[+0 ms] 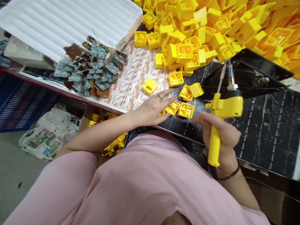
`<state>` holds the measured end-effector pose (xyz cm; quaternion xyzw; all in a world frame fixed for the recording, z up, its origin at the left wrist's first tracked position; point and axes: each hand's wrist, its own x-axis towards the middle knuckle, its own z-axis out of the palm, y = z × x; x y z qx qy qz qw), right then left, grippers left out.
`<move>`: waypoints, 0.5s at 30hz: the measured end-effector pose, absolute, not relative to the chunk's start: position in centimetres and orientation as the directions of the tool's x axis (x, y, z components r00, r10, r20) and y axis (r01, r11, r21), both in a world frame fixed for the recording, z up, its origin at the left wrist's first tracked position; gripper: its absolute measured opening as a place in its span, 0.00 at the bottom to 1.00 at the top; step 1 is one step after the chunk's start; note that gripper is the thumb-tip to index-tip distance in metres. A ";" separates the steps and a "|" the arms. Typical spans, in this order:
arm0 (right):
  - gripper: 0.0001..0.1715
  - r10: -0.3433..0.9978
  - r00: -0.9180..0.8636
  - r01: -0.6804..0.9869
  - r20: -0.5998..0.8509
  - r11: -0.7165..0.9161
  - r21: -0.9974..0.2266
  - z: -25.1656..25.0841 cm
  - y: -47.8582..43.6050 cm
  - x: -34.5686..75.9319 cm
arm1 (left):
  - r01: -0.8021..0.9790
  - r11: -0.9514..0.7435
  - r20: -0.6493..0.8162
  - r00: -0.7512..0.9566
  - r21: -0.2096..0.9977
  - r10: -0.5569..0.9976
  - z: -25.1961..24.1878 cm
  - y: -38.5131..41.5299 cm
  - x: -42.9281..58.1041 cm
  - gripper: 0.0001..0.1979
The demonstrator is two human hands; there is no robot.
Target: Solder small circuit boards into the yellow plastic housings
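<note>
My left hand [152, 109] lies on the table edge, fingers stretched out and apart, around a small open yellow plastic housing [172, 108]. Part of another housing shows under the fingers. Right beside it sits a further yellow housing [186, 110], open side up. My right hand [220, 131] is wrapped round the handle of a yellow soldering gun [215, 143], held upright with its metal tip and thin feed tube pointing away from me. Just beyond my left fingers are more housings, one with a yellow piece [196, 90] leaning against it.
A large heap of yellow housings [187, 28] covers the back of the table. Wired circuit boards [93, 68] are piled at the left, beside a white foam slab [77, 22]. A black tray [255, 72] stands behind the soldering gun. Below are a box of yellow parts [114, 145] and a blue crate [21, 103].
</note>
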<state>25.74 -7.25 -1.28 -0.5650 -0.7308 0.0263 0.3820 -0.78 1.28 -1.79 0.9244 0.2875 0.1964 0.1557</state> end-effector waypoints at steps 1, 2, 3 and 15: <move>0.08 0.834 -0.123 0.809 0.538 0.398 -0.433 -1.0 -7.0 25.6 | 0.473 -0.787 0.269 0.760 0.397 0.592 -1.4 1.3 -1.3 0.30; 0.11 0.822 -0.167 0.809 0.545 0.430 -0.400 -0.8 -6.8 25.5 | 0.481 -0.786 0.258 0.762 0.387 0.593 -0.9 1.3 -1.9 0.32; 0.16 0.810 -0.200 0.814 0.551 0.451 -0.366 -0.7 -6.6 25.2 | 0.485 -0.791 0.247 0.770 0.372 0.589 -0.5 1.1 -2.6 0.34; 0.21 0.794 -0.413 0.770 0.446 0.566 -0.294 -1.2 -6.2 23.9 | 0.608 -0.791 0.205 0.767 0.070 0.608 0.6 2.3 -2.7 0.28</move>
